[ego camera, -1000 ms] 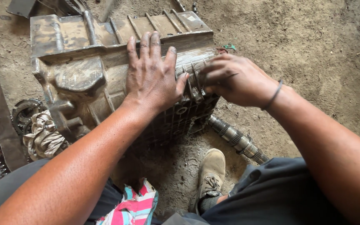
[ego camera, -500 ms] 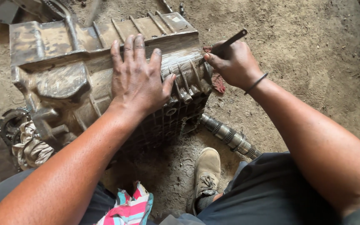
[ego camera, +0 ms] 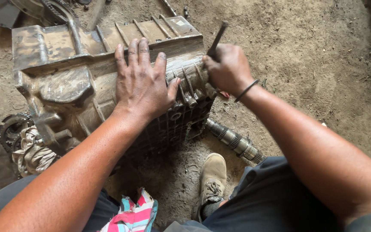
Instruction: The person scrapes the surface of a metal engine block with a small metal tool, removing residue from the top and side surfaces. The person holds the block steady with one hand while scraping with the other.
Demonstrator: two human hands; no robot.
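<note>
Left hand (ego camera: 144, 83) flat on gearbox casing (ego camera: 65, 81), right hand (ego camera: 228, 68) gripping metal rod (ego camera: 218, 38)

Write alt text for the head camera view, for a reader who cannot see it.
A person's left hand presses flat on a grimy ribbed metal gearbox housing lying on a dirt floor, while the right hand grips a thin dark metal rod at its end. A splined shaft and a tan shoe lie below.
</note>
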